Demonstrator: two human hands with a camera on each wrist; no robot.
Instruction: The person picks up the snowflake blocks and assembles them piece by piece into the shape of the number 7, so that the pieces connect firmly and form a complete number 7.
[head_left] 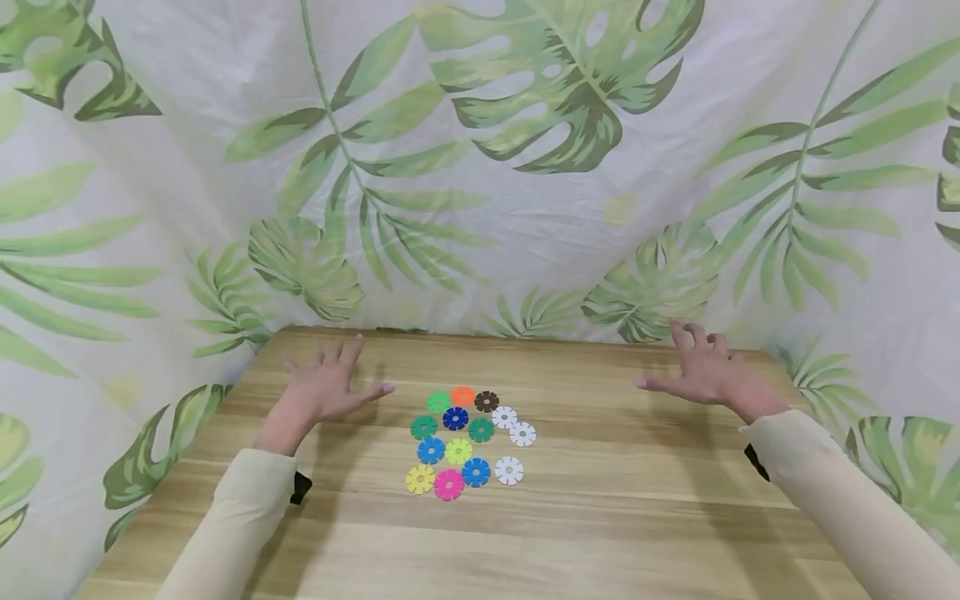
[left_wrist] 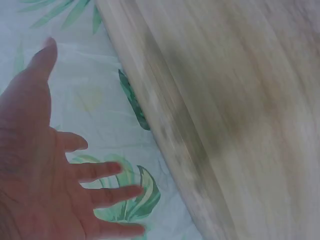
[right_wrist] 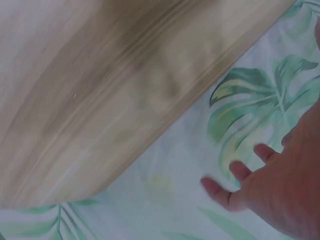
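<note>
Several colourful notched plastic discs lie flat in a loose group on the wooden table, among them a pink disc (head_left: 449, 484), an orange disc (head_left: 462, 396), a brown disc (head_left: 487, 402) and a white disc (head_left: 509, 471). To the left of the group my left hand (head_left: 322, 390) hovers above the table with its fingers spread, holding nothing. Farther off on the right side, my right hand (head_left: 703, 372) is also raised, thumb out and fingers loosely bent. The wrist views show the left palm (left_wrist: 45, 180) and part of the right hand (right_wrist: 285, 185), with no disc in either.
The wooden table (head_left: 637, 533) has rounded far corners. Behind it and at its sides hangs a white cloth (head_left: 540, 225) printed with green leaves. A black strap piece (head_left: 300, 487) shows at the left wrist, another black piece (head_left: 757, 462) at the right.
</note>
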